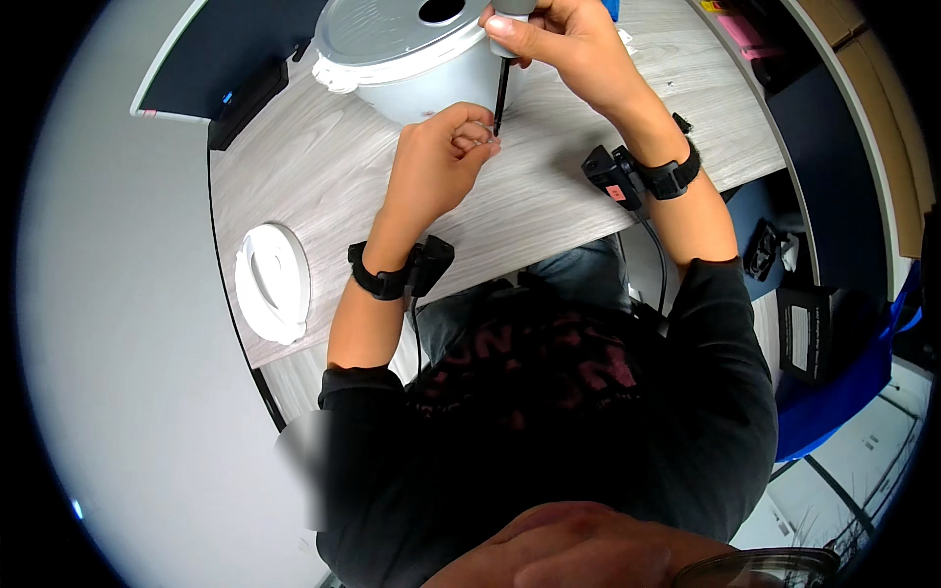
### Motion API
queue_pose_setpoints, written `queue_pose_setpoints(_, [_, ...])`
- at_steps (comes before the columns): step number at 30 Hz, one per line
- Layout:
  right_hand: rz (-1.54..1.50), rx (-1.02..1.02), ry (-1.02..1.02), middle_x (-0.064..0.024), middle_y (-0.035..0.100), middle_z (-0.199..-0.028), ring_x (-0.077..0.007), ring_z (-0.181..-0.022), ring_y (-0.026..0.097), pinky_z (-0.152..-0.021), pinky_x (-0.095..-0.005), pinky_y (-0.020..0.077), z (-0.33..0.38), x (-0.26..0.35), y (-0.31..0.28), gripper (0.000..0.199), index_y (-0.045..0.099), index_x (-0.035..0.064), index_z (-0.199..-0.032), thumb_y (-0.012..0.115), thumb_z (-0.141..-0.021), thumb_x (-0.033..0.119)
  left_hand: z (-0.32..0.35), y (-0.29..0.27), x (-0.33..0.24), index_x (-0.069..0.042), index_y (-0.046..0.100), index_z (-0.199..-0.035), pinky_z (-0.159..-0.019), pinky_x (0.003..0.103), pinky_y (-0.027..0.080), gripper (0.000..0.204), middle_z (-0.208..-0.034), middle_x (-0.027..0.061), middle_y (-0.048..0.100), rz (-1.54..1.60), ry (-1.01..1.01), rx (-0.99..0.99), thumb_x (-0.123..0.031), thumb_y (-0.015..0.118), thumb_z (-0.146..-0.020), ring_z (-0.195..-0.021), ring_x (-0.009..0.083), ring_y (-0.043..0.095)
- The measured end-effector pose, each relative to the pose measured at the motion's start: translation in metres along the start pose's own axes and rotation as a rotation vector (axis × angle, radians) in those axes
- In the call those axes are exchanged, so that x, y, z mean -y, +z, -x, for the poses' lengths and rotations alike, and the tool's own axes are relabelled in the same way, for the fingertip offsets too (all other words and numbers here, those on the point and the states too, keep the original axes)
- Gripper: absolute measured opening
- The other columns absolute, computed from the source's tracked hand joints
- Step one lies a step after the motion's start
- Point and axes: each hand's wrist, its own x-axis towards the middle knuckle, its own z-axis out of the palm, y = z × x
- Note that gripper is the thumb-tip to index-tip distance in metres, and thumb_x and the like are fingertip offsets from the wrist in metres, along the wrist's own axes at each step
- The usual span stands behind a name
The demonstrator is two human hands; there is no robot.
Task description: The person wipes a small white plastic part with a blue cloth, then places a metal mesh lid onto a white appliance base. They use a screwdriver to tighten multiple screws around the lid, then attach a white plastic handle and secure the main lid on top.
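Note:
My right hand is closed around the grey and white handle of a screwdriver at the top of the view. Its thin black shaft points down, with the tip at my left hand's fingertips. My left hand is held in a pinch around that tip, just above the desk. Whatever lies between its thumb and finger is too small to make out. Right behind both hands stands a white tub with a grey lid, which has a round dark hole in it.
A white oval ring-like part lies on the wood-grain desk at the left. Farther back on that side is a dark screen. To the right are a shelf with pink items and a black box. Cabled black devices are strapped to both wrists.

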Motion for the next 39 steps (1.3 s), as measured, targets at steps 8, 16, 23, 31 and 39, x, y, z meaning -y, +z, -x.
queue_pose_setpoints(8, [0.04, 0.039, 0.01, 0.0071, 0.06, -0.082, 0.0005, -0.069, 0.05, -0.059, -0.0174, 0.0402, -0.01, -0.003, 0.022, 0.017, 0.068, -0.0001, -0.104, 0.071, -0.091, 0.01, 0.009, -0.016, 0.0, 0.004, 0.067, -0.103, -0.068, 0.02, 0.053, 0.019, -0.08, 0.0025, 0.071, -0.015, -0.026, -0.014, 0.006, 0.073, -0.084, -0.076, 0.0056, 0.066])
queue_pose_setpoints(16, [0.072, 0.057, 0.047, 0.0061, 0.06, -0.08, -0.0002, -0.067, 0.05, -0.058, -0.0176, 0.0401, -0.015, -0.003, 0.027, 0.017, 0.067, -0.0005, -0.103, 0.071, -0.092, 0.011, 0.009, -0.024, 0.004, 0.004, 0.068, -0.106, -0.07, 0.021, 0.054, 0.022, -0.084, 0.0046, 0.073, 0.004, 0.002, -0.014, 0.006, 0.071, -0.084, -0.076, 0.0071, 0.066])
queue_pose_setpoints(23, [-0.067, 0.133, 0.041, 0.0046, 0.061, -0.081, -0.0014, -0.068, 0.052, -0.059, -0.0174, 0.0405, -0.018, 0.0, 0.03, 0.018, 0.068, 0.0008, -0.105, 0.071, -0.092, 0.013, 0.006, -0.027, 0.01, 0.007, 0.066, -0.11, -0.068, 0.021, 0.052, 0.025, -0.089, 0.0084, 0.073, 0.203, -0.046, 0.072, 0.007, 0.07, -0.086, -0.082, 0.0101, 0.068])
queue_pose_setpoints(31, [-0.08, 0.182, 0.003, 0.0017, 0.065, -0.087, -0.0035, -0.075, 0.057, -0.065, -0.0187, 0.0461, -0.026, 0.002, 0.026, 0.026, 0.067, -0.0003, -0.114, 0.072, -0.092, 0.012, 0.007, -0.031, 0.009, 0.003, 0.067, -0.109, -0.073, 0.023, 0.055, 0.023, -0.094, 0.0101, 0.074, 0.424, -0.042, 0.074, 0.007, 0.067, -0.087, -0.083, 0.0128, 0.071])
queue_pose_setpoints(39, [-0.007, 0.181, -0.23, -0.0006, 0.066, -0.101, -0.0053, -0.086, 0.061, -0.071, -0.02, 0.0516, -0.059, 0.038, 0.034, 0.042, 0.058, -0.0014, -0.128, 0.072, -0.089, 0.006, -0.012, -0.043, -0.016, -0.001, 0.072, -0.102, -0.066, 0.022, 0.052, 0.024, -0.078, 0.004, 0.073, 0.141, 0.219, -0.236, 0.004, 0.075, -0.079, -0.071, 0.0097, 0.066])
